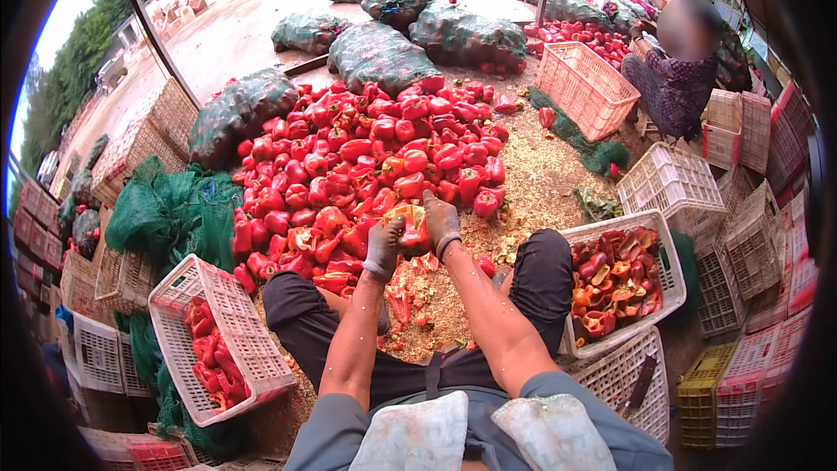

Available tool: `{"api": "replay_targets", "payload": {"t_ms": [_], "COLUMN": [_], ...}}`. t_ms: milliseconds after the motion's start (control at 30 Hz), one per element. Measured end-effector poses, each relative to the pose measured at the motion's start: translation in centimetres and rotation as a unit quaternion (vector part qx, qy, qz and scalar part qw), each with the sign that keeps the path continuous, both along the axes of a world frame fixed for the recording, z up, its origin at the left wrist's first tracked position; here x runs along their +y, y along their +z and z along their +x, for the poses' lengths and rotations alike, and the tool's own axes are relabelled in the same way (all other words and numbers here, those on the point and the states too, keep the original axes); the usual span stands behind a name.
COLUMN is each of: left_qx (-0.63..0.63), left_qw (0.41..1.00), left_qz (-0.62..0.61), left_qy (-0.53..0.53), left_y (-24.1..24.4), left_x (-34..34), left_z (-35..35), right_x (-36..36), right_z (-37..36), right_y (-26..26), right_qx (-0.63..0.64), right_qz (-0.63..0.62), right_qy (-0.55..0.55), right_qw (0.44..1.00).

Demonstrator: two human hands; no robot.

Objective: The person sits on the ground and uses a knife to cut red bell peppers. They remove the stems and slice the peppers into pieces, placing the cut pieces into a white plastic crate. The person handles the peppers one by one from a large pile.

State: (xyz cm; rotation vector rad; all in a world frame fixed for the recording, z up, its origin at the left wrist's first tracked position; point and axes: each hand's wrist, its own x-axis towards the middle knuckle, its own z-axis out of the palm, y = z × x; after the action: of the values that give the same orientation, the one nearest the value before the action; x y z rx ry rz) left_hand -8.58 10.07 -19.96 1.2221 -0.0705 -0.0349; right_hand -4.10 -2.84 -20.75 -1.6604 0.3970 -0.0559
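Observation:
Between both hands is a red bell pepper [414,226], with pale yellowish inner flesh showing on its upper left side. My left hand [386,243], in a dirty glove, grips it from the left. From the right, my gloved right hand [442,219] holds it with the thumb pointing up. Just beyond my hands rises a large heap of whole red bell peppers [366,150]. Seeds and pepper scraps [418,317] litter the ground between my knees.
Left of me, a tilted plastic crate [229,333] holds red pepper pieces. At right, a white crate [673,275] contains cut peppers; a dark-handled knife [641,383] rests against another crate [605,373]. Full mesh sacks [382,55] lie behind the heap. Another person [680,85] sits at upper right.

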Motion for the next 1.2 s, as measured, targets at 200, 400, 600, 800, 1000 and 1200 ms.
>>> {"api": "replay_targets", "payload": {"t_ms": [200,400,600,800,1000,1200], "left_qx": [-0.015,-0.132,-0.209,-0.228,-0.332,-0.143], "left_qw": [0.936,0.893,0.851,0.839,0.784,0.926], "left_qz": [0.267,0.366,0.434,0.446,0.425,-0.324], "left_qy": [0.23,0.224,0.209,0.21,0.309,0.13], "left_y": [-3.6,2.1,4.2,7.9,11.3,9.3], "left_x": [-0.6,-3.2,0.1,3.9,7.0,12.5], "left_z": [-0.3,-2.4,-5.2,-7.3,-7.2,-4.1], "right_x": [1.4,0.1,3.7,8.3,12.7,15.2], "right_z": [-2.4,-3.6,-6.4,-6.9,-3.4,-2.5], "right_y": [0.8,-3.9,-2.7,-2.1,0.9,8.9], "right_qx": [0.009,-0.123,-0.154,-0.079,-0.074,0.031], "right_qz": [-0.109,0.248,0.369,0.555,0.611,0.636], "right_qy": [0.029,0.046,0.146,0.217,0.26,0.166], "right_qw": [0.994,0.96,0.905,0.799,0.744,0.753]}}
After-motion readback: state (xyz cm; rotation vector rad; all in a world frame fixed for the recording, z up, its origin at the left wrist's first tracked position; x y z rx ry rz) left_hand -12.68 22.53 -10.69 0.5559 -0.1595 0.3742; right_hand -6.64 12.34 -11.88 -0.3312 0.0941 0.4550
